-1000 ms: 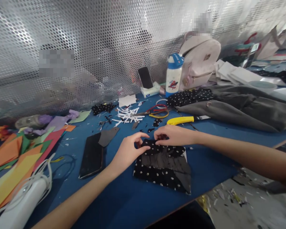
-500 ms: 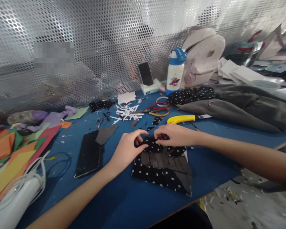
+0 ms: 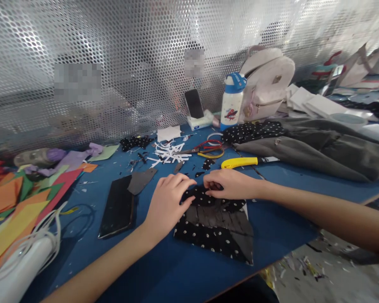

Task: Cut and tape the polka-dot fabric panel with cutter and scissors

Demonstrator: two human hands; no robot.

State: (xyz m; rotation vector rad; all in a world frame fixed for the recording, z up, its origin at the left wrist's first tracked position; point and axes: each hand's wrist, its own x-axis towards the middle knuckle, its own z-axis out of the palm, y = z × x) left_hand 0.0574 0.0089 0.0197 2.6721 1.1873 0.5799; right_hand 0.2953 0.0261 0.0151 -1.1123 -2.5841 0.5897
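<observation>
A flat panel [image 3: 214,223] covered in black polka-dot and dark grey fabric pieces lies on the blue table. Over its upper left corner is my left hand [image 3: 169,200], thumb and fingers apart, with nothing visible between them. My right hand [image 3: 229,184] rests at the panel's top edge, its thumb and fingers pinched on the polka-dot fabric [image 3: 199,196]. Just behind the hands lies a yellow box cutter [image 3: 240,162] with its blade out. Left of my left hand, a grey scrap [image 3: 141,181] overlaps a black phone [image 3: 116,206].
Scissors [image 3: 210,150], white paper strips [image 3: 169,152] and small scraps lie behind the hands. A bottle [image 3: 232,101] and backpack [image 3: 268,84] stand at the back. Dark cloth [image 3: 318,147] spreads right; coloured paper [image 3: 15,210] and a white corded device [image 3: 28,265] are left.
My left hand has opened wider, its fingers lifting and spreading from the fabric. My right hand stays at the panel's top edge. The whole view has shifted slightly.
</observation>
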